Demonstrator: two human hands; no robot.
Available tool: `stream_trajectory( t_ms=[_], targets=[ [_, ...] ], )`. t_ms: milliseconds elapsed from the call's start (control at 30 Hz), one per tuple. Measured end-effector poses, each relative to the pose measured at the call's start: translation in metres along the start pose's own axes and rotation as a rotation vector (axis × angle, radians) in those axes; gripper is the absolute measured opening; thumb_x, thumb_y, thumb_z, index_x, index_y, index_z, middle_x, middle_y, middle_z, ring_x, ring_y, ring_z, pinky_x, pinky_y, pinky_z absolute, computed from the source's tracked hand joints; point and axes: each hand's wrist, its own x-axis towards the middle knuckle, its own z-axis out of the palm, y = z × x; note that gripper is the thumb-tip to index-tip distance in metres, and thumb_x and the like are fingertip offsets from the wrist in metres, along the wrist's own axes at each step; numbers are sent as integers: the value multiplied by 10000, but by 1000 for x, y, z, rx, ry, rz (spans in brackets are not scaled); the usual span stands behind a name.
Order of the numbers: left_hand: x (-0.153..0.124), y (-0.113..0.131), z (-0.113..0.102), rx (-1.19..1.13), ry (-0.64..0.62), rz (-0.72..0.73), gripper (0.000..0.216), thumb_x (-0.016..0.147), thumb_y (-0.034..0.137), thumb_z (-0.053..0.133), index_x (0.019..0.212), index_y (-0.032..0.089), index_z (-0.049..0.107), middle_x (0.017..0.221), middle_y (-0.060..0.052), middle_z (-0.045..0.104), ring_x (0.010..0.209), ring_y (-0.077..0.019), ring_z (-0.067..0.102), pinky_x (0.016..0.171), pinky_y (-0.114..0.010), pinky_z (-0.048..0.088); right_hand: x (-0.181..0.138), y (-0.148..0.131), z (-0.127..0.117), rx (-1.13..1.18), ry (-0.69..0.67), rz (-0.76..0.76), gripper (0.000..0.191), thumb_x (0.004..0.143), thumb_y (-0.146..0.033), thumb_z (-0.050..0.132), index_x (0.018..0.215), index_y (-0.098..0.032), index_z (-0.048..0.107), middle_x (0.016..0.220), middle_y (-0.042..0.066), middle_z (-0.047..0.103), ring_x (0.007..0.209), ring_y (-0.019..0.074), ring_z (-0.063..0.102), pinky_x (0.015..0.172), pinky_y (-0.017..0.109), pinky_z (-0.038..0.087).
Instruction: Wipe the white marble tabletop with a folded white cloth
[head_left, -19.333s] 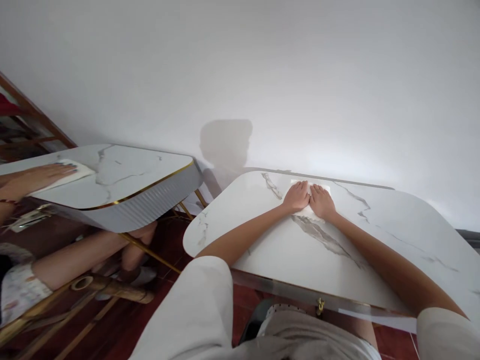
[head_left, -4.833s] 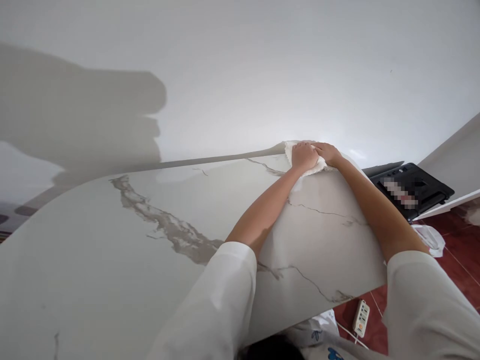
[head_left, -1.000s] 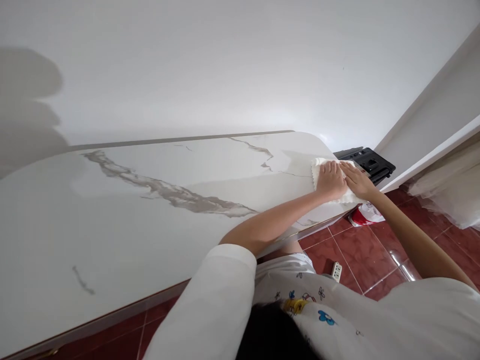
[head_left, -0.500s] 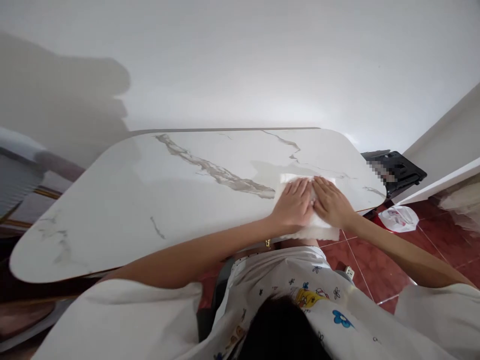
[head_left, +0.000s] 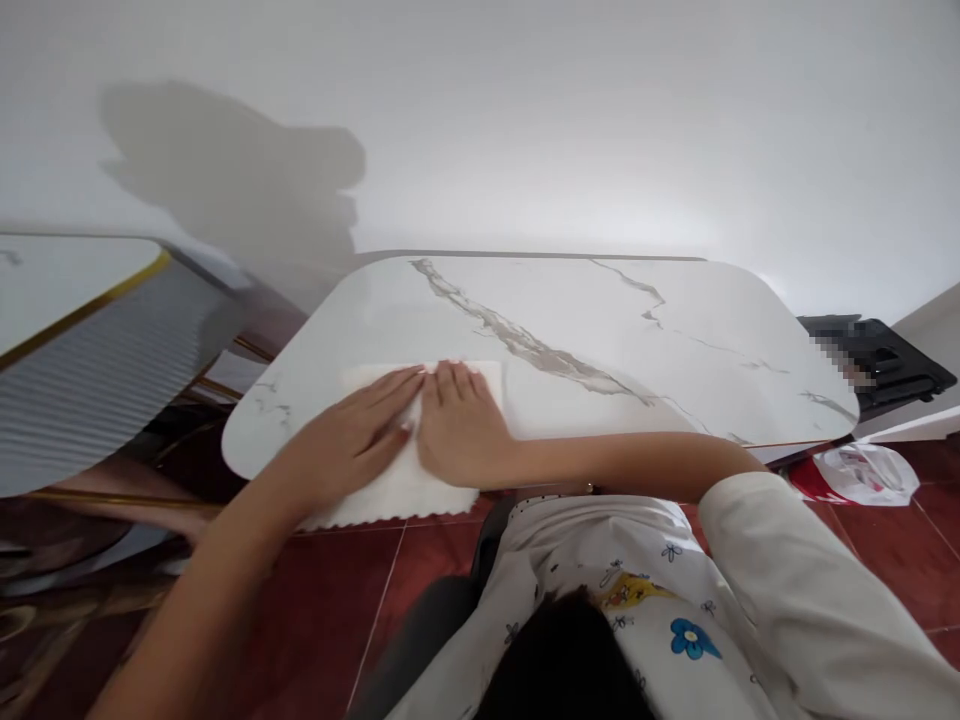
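Note:
A white cloth with a wavy edge (head_left: pixel 427 495) lies spread on the marble-patterned table top (head_left: pixel 397 310), near its left end. Part of the cloth hangs over the front edge. My left hand (head_left: pixel 360 430) rests on the cloth with fingers stretched out, pointing inward. Beside it, my right hand (head_left: pixel 461 425) presses flat on the same cloth, fingers extended toward the wall. The fingertips of both hands nearly meet. My right forearm crosses in front of my body along the table's front edge.
At the left stands a second marble-look piece with gold trim (head_left: pixel 112 300) and a ribbed grey side. On the right are a black object (head_left: pixel 907 360) and a white plastic bag (head_left: pixel 866 475). A white wall (head_left: pixel 562 130) backs the table; red tiles (head_left: pixel 322 600) cover the floor.
Both hands and the cloth have slid from the table's right part to its left end. The view has shifted left, showing more of the gold-trimmed piece.

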Motion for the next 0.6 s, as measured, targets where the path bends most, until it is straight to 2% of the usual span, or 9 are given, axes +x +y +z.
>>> stream_trajectory(
  t_ms=[67, 167, 333, 400, 500, 567, 600],
  targets=[
    [-15, -24, -6, -9, 24, -59, 686, 850, 370, 310, 1333, 698, -50, 1382, 470, -4, 1394, -184, 299, 1181, -357, 211, 18, -22, 19, 17, 53, -39, 573, 873, -251, 405, 1429, -114, 380, 1489, 117, 389, 1408, 310, 262, 1168, 522, 155],
    [-27, -49, -16, -81, 82, -194, 644, 868, 330, 283, 1307, 736, 43, 1344, 513, 68, 1391, -163, 292, 1186, -356, 181, 44, -48, 41, 1, 102, -53, 546, 897, -279, 383, 1402, -76, 413, 1478, 123, 406, 1395, 299, 291, 1171, 483, 172],
    [-26, -81, -29, -151, 193, -358, 511, 879, 384, 284, 1317, 647, 283, 1351, 463, 237, 1356, -108, 342, 1169, -334, 188, 86, -67, 52, -111, 44, -50, 515, 926, -279, 300, 1399, -118, 425, 1477, 25, 414, 1386, 257, 305, 1174, 460, 186],
    [-18, -94, -32, -144, 214, -390, 516, 842, 430, 298, 1341, 530, 381, 1392, 370, 323, 1347, -117, 368, 1167, -327, 202, 101, -67, 53, -129, 44, -62, 528, 931, -263, 301, 1403, -53, 408, 1481, 81, 405, 1380, 261, 319, 1170, 432, 205],
    [0, -115, -34, -116, 220, -399, 655, 773, 500, 315, 1351, 250, 496, 1443, 97, 445, 1347, -181, 399, 1169, -327, 234, 122, -60, 53, -100, 52, -71, 539, 932, -222, 320, 1382, 71, 378, 1469, 212, 386, 1375, 291, 330, 1162, 420, 219],
    [15, -126, -35, -93, 210, -385, 719, 746, 486, 316, 1329, 114, 512, 1436, -45, 470, 1347, -201, 405, 1165, -324, 246, 136, -53, 53, -82, 58, -71, 528, 936, -212, 321, 1374, 79, 377, 1461, 238, 385, 1372, 306, 334, 1156, 449, 218],
    [23, -131, -35, -81, 205, -380, 726, 743, 467, 313, 1326, 79, 506, 1433, -78, 471, 1348, -198, 404, 1163, -321, 247, 143, -48, 53, -78, 62, -76, 521, 939, -212, 321, 1371, 73, 381, 1457, 242, 389, 1369, 310, 337, 1152, 463, 218]
  ],
)
